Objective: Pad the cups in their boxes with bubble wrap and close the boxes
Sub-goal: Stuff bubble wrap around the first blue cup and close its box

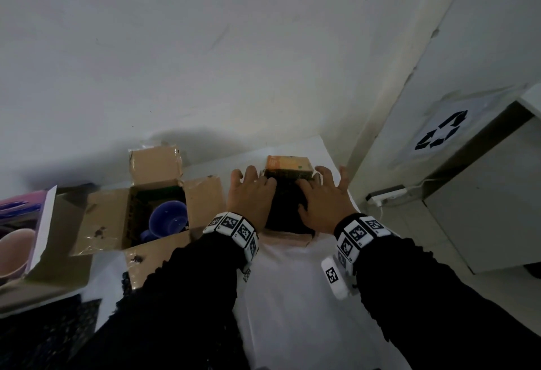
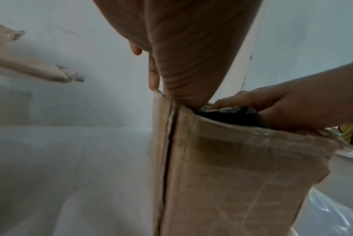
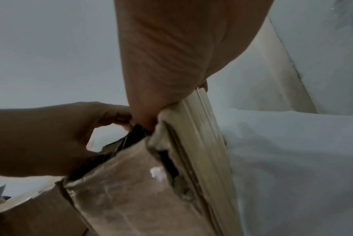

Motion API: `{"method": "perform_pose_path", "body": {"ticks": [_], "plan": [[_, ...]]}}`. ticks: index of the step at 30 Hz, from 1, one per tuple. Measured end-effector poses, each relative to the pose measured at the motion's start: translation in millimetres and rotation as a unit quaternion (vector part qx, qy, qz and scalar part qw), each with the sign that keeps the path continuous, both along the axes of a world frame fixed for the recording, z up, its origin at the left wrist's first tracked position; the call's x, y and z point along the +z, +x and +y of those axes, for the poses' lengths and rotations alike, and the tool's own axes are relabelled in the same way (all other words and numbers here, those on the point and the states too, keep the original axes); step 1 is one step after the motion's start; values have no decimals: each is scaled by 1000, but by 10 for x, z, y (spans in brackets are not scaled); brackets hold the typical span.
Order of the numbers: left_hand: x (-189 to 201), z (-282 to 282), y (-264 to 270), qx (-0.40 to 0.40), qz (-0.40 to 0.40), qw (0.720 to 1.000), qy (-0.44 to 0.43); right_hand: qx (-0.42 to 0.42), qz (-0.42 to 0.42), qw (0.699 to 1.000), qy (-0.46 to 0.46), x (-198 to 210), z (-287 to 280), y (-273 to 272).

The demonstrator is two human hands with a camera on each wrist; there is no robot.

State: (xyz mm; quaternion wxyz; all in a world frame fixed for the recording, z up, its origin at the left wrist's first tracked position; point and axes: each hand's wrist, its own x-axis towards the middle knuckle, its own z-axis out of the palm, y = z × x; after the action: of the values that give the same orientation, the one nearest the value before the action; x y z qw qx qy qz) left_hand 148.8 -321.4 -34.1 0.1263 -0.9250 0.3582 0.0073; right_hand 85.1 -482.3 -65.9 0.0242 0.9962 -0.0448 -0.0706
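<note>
A small cardboard box (image 1: 288,239) stands on the white-covered table (image 1: 292,296), its orange far flap (image 1: 288,164) upright. Dark wrap (image 1: 285,211) fills its top. My left hand (image 1: 251,194) and right hand (image 1: 322,198) lie spread over the box, thumbs pressing down into the wrap, fingers reaching past the side edges. The left wrist view shows the box wall (image 2: 242,175) and the right hand (image 2: 292,108) on the wrap (image 2: 232,116). To the left, an open box (image 1: 102,217) holds a blue cup (image 1: 168,219). No cup shows under the dark wrap.
At the far left a third open box (image 1: 46,276) holds a pink cup (image 1: 14,249). A dark textured sheet (image 1: 52,331) lies at the lower left. A grey bin with a recycling sign (image 1: 439,132) and a power strip (image 1: 386,194) sit on the right, beyond the table's edge.
</note>
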Motion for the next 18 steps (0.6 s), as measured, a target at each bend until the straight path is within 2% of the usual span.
{"method": "perform_pose_path", "body": {"ticks": [3, 5, 6, 8, 10, 11, 13, 18], "plan": [[-49, 8, 74, -23, 27, 999, 19, 21, 37, 999, 4, 10, -12, 68], [-56, -11, 116, -26, 44, 998, 39, 16, 33, 999, 13, 2, -9, 58], [-49, -25, 131, -28, 46, 997, 47, 11, 4, 1000, 21, -3, -6, 32], [-52, -47, 155, -26, 51, 996, 61, 19, -106, 994, 36, -26, 21, -46], [-61, -49, 174, -16, 57, 996, 71, 72, -198, 973, 92, -55, 54, -126], [-62, -42, 179, -8, 62, 995, 78, 108, -204, 964, 134, -59, 66, -165], [-69, -30, 170, 8, 72, 994, 87, 155, -167, 957, 182, -74, 67, -225], [-68, 25, 146, 33, 129, 990, 47, 149, -7, 978, 148, 95, -18, -138]]}}
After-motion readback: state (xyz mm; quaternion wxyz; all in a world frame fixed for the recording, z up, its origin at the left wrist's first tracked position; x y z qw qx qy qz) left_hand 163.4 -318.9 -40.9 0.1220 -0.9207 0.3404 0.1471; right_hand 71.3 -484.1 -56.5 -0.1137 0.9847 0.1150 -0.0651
